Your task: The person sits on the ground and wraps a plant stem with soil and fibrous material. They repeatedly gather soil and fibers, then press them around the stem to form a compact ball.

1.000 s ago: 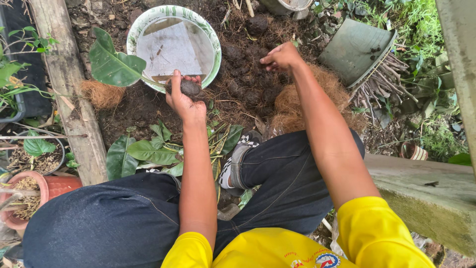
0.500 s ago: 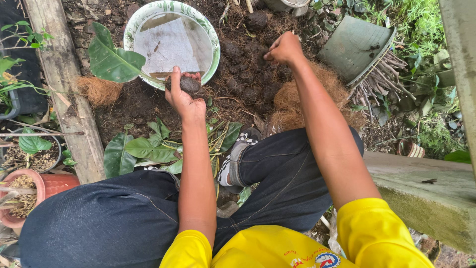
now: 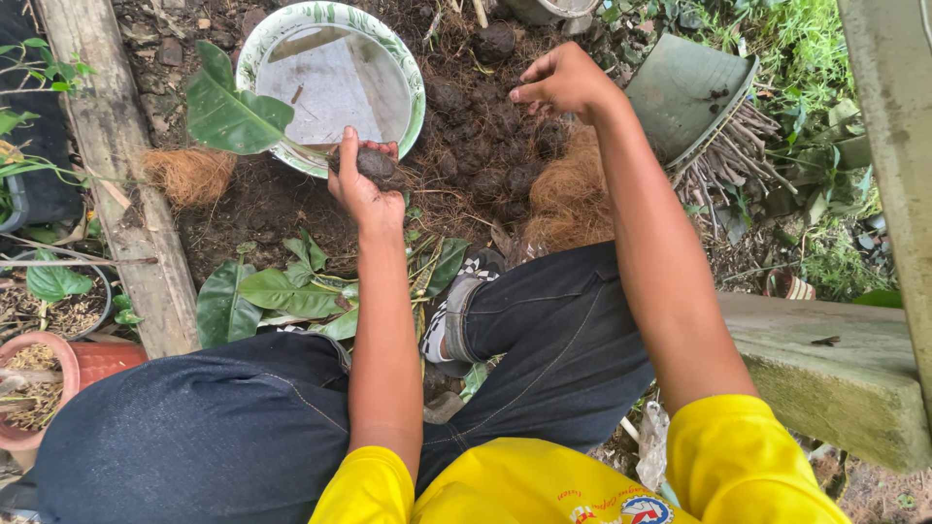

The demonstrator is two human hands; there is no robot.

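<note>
My left hand point(image 3: 361, 184) is closed around a dark soil-covered root ball point(image 3: 375, 163) of a small plant whose big green leaf point(image 3: 229, 109) reaches left over the rim of a white bowl with a green leaf pattern point(image 3: 412, 89). My right hand point(image 3: 563, 81) hovers over the heap of dark soil clods point(image 3: 485, 146), fingers loosely curled, holding nothing that I can see. A mound of brown coconut fibre point(image 3: 571, 199) lies just below that hand.
A wooden plank point(image 3: 107, 146) runs along the left. An overturned grey-green pot point(image 3: 685, 89) lies at upper right, a red pot point(image 3: 78, 361) at lower left. Loose green leaves point(image 3: 282, 291) lie by my knee. A concrete ledge point(image 3: 835, 369) is at right.
My right hand has lifted slightly off the soil heap. My left hand stays by the bowl rim, gripping the root ball.
</note>
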